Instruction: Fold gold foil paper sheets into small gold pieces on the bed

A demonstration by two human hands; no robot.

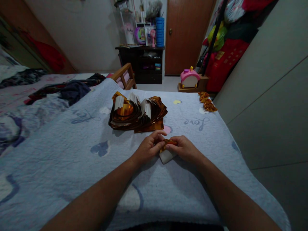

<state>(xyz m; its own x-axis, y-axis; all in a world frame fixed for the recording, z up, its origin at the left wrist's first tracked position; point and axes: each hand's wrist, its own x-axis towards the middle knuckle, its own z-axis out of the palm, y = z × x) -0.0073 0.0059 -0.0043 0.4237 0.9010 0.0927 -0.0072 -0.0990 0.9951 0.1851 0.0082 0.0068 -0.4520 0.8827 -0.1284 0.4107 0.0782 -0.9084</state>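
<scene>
Both my left hand and my right hand are closed on one piece of gold foil paper. Its shiny gold side shows between my thumbs, and its pale side faces me lower down. The paper is bent or folded; the exact fold is hidden by my fingers. Just beyond my left hand lies a thick, curled stack of gold foil paper, with white edges or backs showing. At the far right corner of the cloth sit several folded gold foil pieces, lying in a row.
A light blue patterned cloth covers the surface under my hands. To the left are rumpled clothes on a bed. Beyond stand a wooden chair, a dark cabinet and a pink toy. A pale cabinet wall borders the right side.
</scene>
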